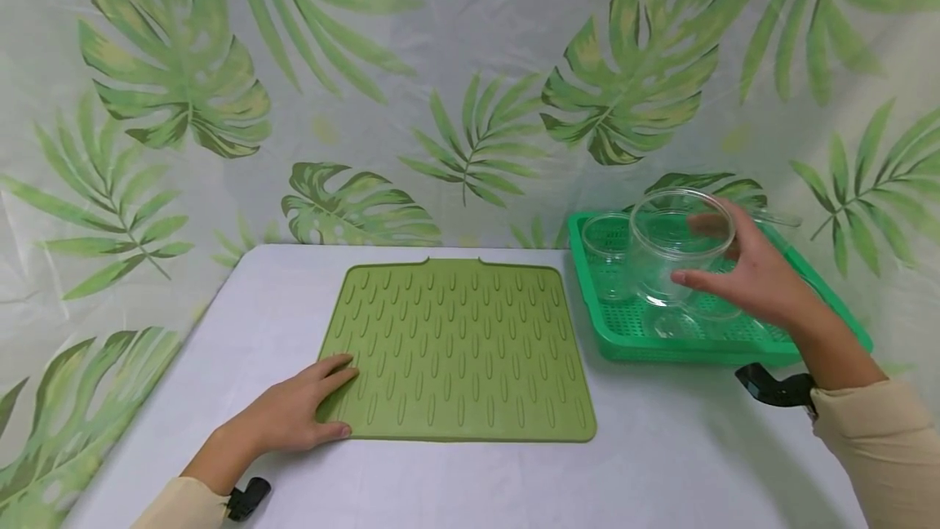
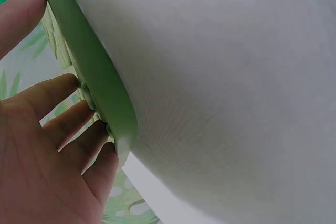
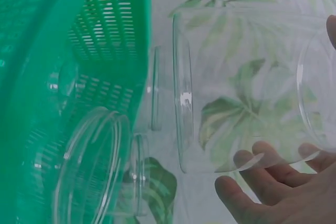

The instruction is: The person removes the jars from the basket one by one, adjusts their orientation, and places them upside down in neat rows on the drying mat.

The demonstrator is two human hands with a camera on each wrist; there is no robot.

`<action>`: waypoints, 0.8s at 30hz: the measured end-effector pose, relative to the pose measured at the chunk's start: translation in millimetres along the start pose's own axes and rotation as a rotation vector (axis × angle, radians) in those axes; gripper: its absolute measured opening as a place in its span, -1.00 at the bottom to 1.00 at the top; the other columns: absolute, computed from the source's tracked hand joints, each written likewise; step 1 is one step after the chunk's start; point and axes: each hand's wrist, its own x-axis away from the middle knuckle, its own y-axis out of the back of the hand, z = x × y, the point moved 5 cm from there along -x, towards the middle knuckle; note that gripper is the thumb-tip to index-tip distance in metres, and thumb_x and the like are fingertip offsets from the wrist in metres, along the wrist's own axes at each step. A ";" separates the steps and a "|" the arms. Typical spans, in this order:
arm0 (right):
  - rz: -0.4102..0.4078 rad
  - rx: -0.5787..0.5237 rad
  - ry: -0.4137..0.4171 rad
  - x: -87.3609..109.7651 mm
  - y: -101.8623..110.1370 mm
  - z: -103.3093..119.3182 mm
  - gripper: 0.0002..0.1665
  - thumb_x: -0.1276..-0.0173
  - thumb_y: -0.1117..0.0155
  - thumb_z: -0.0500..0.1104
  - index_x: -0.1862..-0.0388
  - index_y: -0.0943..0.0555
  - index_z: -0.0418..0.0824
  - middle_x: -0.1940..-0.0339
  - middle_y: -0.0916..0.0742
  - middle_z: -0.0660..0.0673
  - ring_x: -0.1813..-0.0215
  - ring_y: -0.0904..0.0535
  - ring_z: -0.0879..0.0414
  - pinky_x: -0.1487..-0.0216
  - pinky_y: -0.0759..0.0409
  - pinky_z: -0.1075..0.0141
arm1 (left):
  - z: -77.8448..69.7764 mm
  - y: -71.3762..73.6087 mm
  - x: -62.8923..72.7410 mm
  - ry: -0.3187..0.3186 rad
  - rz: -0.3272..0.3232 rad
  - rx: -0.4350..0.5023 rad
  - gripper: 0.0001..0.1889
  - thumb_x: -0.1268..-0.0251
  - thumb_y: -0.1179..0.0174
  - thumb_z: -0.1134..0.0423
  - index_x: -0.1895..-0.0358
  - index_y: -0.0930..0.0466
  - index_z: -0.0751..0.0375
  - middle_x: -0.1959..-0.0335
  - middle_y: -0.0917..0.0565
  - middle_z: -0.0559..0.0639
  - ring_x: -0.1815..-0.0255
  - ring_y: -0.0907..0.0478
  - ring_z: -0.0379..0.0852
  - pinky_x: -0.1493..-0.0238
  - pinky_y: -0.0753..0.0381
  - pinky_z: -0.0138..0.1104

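Leaf-printed cloth [image 1: 485, 6] hangs behind a white-covered table [image 1: 661, 447], and on this table stands a green perforated basket [image 1: 683, 352]. Above the basket, your right hand [image 1: 771, 276] holds a transparent cylindrical jar [image 1: 654, 268]: the thumb lies on the near side, the fingers spread along the far side, and they pinch the wall between them. Your left hand [image 1: 290, 411] is well to the left of the basket, its fingers apart, its tips resting on the edge of an olive-green ridged mat [image 1: 455, 349].

Please be careful, because the jar's wall looks smooth and probably slippery; if your pinch becomes weak, it may drop onto the transparent vessels below. Its base could also knock the cup [image 1: 605, 247] at the basket's back left corner, if you carry the jar sideways too low.

As for its look, the jar is colourless, wide and nearly upright, with a round rim which catches the light. Whether it is glass or plastic, I cannot tell.
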 end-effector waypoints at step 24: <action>0.110 0.039 0.026 -45.8 -6.4 41.5 0.32 -0.20 -0.50 0.07 -0.65 0.23 0.03 -0.54 -0.30 -0.29 -0.44 -0.23 -0.33 -0.28 -0.27 -0.30 | -2.7 2.6 1.2 -0.011 -0.003 -0.011 -0.20 -0.16 -0.34 -0.17 -0.42 -0.39 0.17 -0.49 -0.32 0.17 -0.44 -0.38 0.23 -0.24 -0.54 0.07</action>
